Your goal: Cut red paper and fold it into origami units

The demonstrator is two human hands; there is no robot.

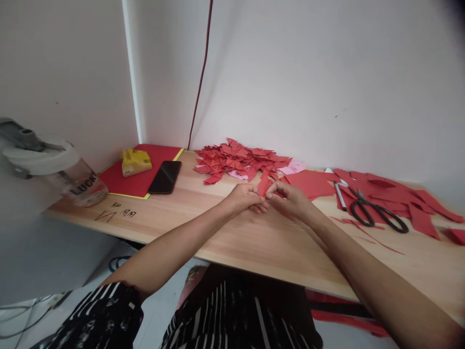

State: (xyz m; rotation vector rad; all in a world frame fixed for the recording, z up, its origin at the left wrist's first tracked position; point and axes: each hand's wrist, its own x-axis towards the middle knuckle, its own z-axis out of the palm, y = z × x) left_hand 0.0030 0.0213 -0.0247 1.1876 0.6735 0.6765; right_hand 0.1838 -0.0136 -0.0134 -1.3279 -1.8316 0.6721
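Both hands meet over the middle of the wooden table (218,232), their fingertips pinched around a small piece of red paper (264,183). My left hand (247,198) is closed on its left side, with thumb and forefinger together. From the right, my right hand (286,196) pinches the same piece. The fingers cover much of it, so its exact folds cannot be made out. Just behind the hands lies a heap of folded red paper pieces (236,157), with some pink paper (294,167) at its edge.
Black-handled scissors (378,215), a white marker (340,196) and red paper offcuts (392,194) lie to the right. At left are a black phone (165,177), a yellow packet (136,162) on red sheets (127,186), and a clear bottle (72,179). A wall stands behind.
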